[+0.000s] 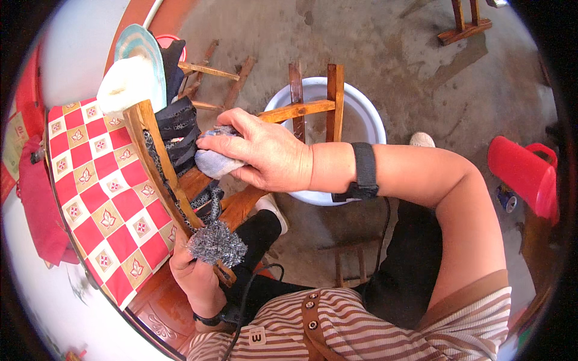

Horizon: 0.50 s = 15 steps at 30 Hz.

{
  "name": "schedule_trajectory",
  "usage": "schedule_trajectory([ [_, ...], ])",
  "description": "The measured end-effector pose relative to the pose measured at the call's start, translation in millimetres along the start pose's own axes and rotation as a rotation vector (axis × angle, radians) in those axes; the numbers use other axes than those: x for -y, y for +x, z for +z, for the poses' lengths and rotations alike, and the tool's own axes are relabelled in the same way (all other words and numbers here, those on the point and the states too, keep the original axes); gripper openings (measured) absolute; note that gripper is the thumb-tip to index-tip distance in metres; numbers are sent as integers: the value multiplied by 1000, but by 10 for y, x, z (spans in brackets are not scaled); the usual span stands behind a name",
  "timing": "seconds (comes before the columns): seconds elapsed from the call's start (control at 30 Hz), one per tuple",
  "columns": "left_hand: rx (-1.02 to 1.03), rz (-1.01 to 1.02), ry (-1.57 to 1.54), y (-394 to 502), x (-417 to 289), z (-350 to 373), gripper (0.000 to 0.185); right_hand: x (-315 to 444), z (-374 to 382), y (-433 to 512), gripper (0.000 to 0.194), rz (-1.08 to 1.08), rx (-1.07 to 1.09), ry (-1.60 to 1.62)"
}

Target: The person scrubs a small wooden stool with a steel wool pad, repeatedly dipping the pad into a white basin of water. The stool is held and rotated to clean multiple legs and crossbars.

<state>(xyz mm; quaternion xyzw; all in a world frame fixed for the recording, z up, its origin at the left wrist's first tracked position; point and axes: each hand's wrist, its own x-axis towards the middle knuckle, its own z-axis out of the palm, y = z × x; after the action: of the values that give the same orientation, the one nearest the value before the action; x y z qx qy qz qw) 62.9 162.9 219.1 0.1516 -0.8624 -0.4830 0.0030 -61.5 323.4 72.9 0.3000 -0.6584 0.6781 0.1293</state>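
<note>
A wooden folding stool (158, 167) with a seat of dark patterned fabric strips (178, 131) is tilted in front of me. My right hand (271, 153) presses a bunched, damp-looking greyish-blue cloth (216, 162) against the seat side of its frame. Down by the lower end of the seat rail, my left hand (194, 270) holds a steel wool scourer (216, 243) and steadies the wood; its fingers are partly hidden. The stool's legs (335, 104) reach out over a white basin (379, 122) of water on the floor.
A table with a red-and-white checked cover (104, 194) stands at left, a pale hat (131, 85) on its far end. More wooden stool legs (239, 81) are behind. At right are a red plastic jug (519, 176) and a drink can (506, 199). A black cable (384, 239) hangs near my leg.
</note>
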Motion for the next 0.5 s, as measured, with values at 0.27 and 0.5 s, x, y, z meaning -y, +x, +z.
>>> schedule_trajectory([
  [0.27, -54, -44, -32, 64, 99, -107, 13, -745, -316, -430, 56, 276, 51, -407],
  [0.5, -40, 42, 23, 40, 95, -89, 14, -1038, -458, -868, 56, 883, 28, -385],
])
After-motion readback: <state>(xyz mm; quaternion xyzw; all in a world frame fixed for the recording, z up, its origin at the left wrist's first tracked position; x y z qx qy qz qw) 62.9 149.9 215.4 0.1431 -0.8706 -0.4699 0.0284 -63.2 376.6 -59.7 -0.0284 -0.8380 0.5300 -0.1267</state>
